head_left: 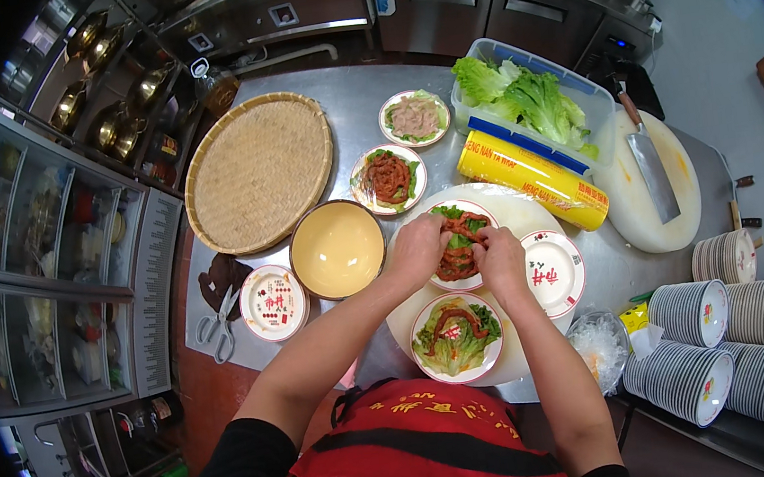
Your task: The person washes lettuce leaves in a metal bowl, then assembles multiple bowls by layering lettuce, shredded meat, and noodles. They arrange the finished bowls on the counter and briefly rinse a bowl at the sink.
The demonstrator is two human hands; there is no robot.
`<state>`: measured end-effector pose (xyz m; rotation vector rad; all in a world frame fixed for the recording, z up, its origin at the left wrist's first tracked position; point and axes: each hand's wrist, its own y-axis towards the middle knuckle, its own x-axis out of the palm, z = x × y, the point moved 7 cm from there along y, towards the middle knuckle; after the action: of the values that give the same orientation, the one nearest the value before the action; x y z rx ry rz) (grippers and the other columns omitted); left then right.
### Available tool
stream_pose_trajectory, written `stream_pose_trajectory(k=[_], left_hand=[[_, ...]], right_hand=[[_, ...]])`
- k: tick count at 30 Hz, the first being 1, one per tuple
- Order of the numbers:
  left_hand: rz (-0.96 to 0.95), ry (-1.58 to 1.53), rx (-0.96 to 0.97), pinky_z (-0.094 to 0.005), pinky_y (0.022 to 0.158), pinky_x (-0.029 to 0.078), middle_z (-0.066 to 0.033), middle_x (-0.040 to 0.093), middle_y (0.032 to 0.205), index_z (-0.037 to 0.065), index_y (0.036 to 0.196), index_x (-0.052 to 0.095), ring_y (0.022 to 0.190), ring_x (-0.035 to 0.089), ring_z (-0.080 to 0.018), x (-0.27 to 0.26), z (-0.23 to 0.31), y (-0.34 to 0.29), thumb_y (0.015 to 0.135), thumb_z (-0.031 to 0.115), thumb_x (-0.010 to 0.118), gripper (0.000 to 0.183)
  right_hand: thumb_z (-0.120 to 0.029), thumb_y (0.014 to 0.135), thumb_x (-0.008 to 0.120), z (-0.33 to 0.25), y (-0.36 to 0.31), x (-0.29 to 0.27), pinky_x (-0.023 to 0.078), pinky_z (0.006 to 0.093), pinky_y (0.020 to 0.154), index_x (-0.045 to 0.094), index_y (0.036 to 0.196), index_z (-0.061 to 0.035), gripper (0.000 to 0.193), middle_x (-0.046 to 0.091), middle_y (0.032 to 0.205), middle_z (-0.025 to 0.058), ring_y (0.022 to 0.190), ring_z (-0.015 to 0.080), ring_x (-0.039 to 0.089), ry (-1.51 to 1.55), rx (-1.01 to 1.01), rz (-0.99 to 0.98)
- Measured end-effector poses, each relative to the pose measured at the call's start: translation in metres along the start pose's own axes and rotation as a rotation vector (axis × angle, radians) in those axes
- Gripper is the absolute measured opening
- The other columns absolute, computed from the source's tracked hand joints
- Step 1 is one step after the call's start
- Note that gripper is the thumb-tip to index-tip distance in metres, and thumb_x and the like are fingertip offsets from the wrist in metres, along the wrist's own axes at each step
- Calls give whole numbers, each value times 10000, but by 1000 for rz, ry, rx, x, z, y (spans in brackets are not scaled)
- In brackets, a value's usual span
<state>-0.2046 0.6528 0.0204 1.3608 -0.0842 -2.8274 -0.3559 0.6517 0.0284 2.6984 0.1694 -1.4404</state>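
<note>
Both my hands are over a plate (pixel 463 282) of green lettuce topped with reddish-brown marinated meat strips (pixel 458 264). My left hand (pixel 420 249) reaches in from the plate's left side, its fingers closed at the strips. On the right, my right hand (pixel 502 264) pinches at the other side of the strips; its fingertips are partly hidden. Closer to me, a second plate (pixel 422 367) carries lettuce with a curved meat strip (pixel 451 325) on it. Both plates rest on a round white board (pixel 399 317). An empty-looking white plate (pixel 554 276) lies beside my right hand.
Beyond my hands are a plated red dish (pixel 388 180), a pale meat dish (pixel 416 118), a yellow film roll box (pixel 532 180) and a lettuce tub (pixel 597 107). A cleaver (pixel 653 175) lies at right. Scissors (pixel 219 327), a yellow bowl (pixel 338 249) and a woven tray (pixel 259 172) are left; stacked plates (pixel 671 379) stand right.
</note>
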Motion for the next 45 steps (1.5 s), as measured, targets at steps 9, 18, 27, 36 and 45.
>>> stream_pose_trajectory(k=[9,18,27,36,45], left_hand=[[30,-175,298,-426,741,489,-144,584,911,38,929,644,851,593,-344,-13,9,-7,799,144,664,168],[-208,-142,452,-393,807,459,-118,594,903,27,863,663,904,555,-308,6,15,-12,772,130,677,138],[-121,-54,254,-406,743,477,-104,575,887,71,844,632,885,558,-300,-20,29,-81,759,221,719,194],[-166,108,63,-409,717,483,-118,527,876,43,887,578,892,546,-305,2,30,-131,757,206,704,244],[-307,-354,-41,-323,687,508,-102,634,873,27,954,638,773,633,-217,-5,25,-122,822,132,686,176]], right_hand=[[-43,785,639,-3,-6,-22,501,433,754,646,1008,-36,223,613,926,187,828,372,615,110,-122,-37],[-4,772,633,-17,-14,2,494,428,741,631,955,-26,185,600,883,167,825,361,604,50,-294,-159],[-59,782,625,-33,-57,-20,476,423,728,591,925,-34,149,565,859,149,836,321,579,88,-444,-159],[-98,749,595,-38,-100,8,481,384,688,598,887,-57,144,541,860,106,823,271,578,-150,-557,-186],[-108,838,650,-18,-95,-27,497,319,584,639,1002,-13,190,660,799,95,665,197,638,418,-110,-369]])
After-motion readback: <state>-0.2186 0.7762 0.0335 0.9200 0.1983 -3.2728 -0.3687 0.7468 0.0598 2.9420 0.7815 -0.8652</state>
